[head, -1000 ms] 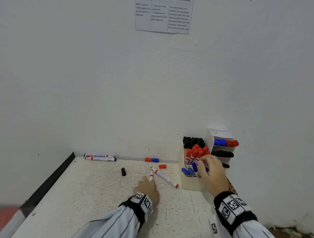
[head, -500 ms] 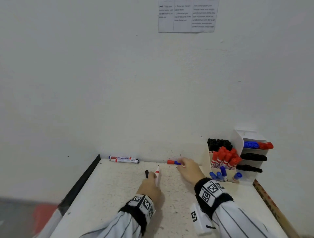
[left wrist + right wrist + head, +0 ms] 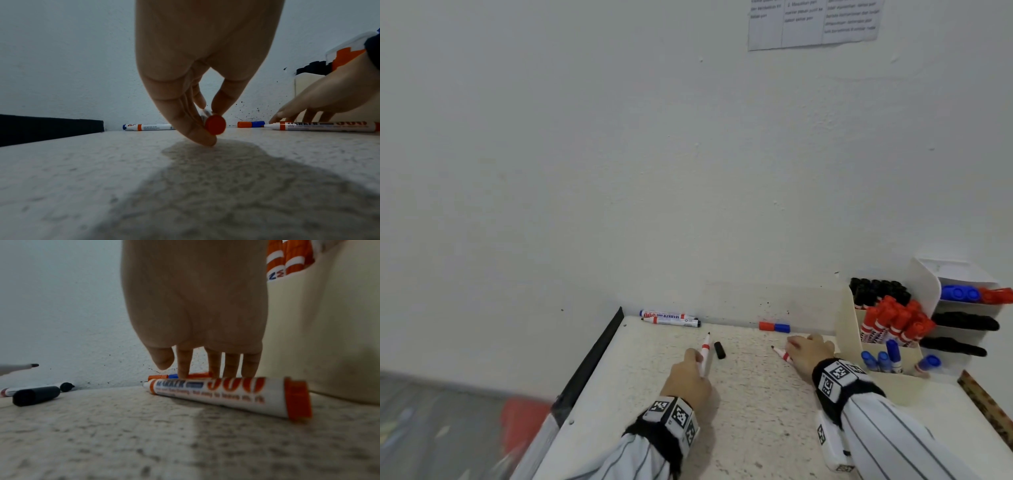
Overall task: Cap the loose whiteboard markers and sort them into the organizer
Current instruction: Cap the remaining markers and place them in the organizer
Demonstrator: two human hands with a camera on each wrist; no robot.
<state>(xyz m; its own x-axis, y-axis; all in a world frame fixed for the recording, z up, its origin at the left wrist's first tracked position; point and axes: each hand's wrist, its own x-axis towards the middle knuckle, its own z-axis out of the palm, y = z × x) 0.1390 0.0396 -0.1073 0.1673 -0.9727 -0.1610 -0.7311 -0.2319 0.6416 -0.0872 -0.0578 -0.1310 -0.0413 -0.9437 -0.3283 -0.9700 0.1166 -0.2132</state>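
My left hand (image 3: 697,359) pinches an uncapped red marker (image 3: 705,353) between thumb and fingers, tip pointing away; its red end (image 3: 215,124) faces the left wrist camera. A second uncapped red marker (image 3: 226,394) lies on the table in front of my right hand (image 3: 174,369). That hand's straight fingers (image 3: 213,366) reach down just behind this marker, at a red cap (image 3: 199,374). A black cap (image 3: 719,350) lies between the hands. A red cap (image 3: 767,326) and a blue cap (image 3: 781,328) lie by the wall. The white organizer (image 3: 849,329) stands at the right.
Two more markers (image 3: 671,318) lie along the wall at the back left. The organizer holds several black, red and blue capped markers. The table's dark left edge (image 3: 592,356) drops to the floor. A printed sheet (image 3: 815,20) hangs on the wall.
My right hand left the organizer, passed the caps by the wall and now hovers over the lying red marker. My left hand keeps its marker, tip now raised. The view swung left.
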